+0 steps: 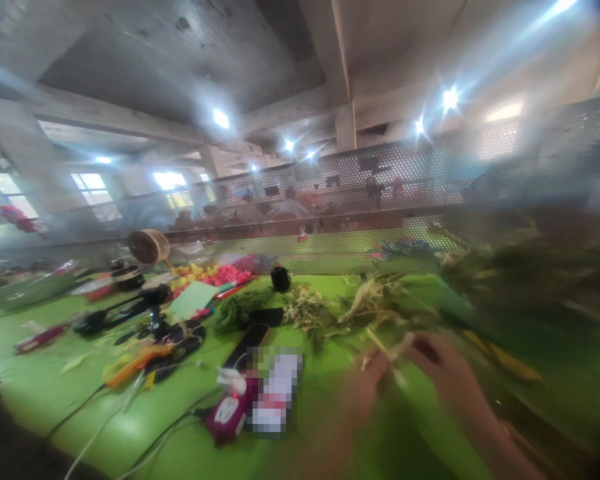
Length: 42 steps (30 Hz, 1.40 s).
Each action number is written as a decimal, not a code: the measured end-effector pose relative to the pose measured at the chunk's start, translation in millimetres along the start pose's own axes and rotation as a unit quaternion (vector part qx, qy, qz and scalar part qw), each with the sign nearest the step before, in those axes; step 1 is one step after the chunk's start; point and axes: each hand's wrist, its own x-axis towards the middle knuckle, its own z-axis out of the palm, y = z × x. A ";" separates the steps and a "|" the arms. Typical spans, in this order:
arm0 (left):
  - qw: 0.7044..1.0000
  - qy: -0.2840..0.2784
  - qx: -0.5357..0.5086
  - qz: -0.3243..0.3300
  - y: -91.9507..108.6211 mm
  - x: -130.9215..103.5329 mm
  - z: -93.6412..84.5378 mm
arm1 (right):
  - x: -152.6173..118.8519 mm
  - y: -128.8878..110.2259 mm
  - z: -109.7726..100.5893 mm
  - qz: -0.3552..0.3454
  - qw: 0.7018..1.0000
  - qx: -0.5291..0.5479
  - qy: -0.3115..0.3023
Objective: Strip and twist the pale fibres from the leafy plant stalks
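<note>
Motion blur smears both hands. My left hand (367, 380) is closed around a thin pale stem-like strip (378, 341), which slants up past the fingertips. Close beside it, my right hand (437, 357) has its fingers bent together in a pinch at a pale end of what looks like the same strip. Just beyond the hands lies a loose heap of pale, dried-looking leafy stems (373, 300). A smaller clump of cream-and-green sprigs (307, 307) sits to its left.
A maroon power socket (227, 417) with cables, a dark phone (247, 345), an orange-handled tool (140, 365) and pink and yellow flower pieces (220, 275) lie to the left on the green table (180, 427). Dark greenery (540, 280) piles up at right. A perforated metal screen (330, 187) stands behind.
</note>
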 end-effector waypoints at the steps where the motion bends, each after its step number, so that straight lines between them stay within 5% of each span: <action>1: 1.000 0.018 -0.002 0.001 0.8 0.7 -1.5 | 0.4 3.6 0.0 -0.024 1.000 0.000 0.014; 3: 0.999 0.037 0.004 0.013 2.9 2.4 -4.0 | -0.5 8.2 1.4 -0.083 0.996 -0.026 0.025; 7: 0.999 0.036 0.011 0.005 5.5 5.9 -4.5 | -7.7 9.0 9.5 -0.208 0.971 -0.097 -0.062; 10: 0.999 0.036 -0.010 -0.010 5.0 5.9 -3.3 | -10.5 10.4 14.9 -0.230 0.964 -0.106 -0.081; 24: 0.996 0.071 -0.053 -0.013 10.2 -2.5 2.0 | -7.8 -0.8 11.6 0.000 0.999 -0.030 -0.045; 31: 0.999 0.015 -0.001 0.035 10.8 0.7 -4.8 | -5.1 -12.7 6.7 0.052 0.990 0.082 -0.104; 42: 0.971 -0.109 0.179 0.114 0.6 3.4 -3.0 | -9.6 -24.2 7.2 0.056 0.998 0.020 0.017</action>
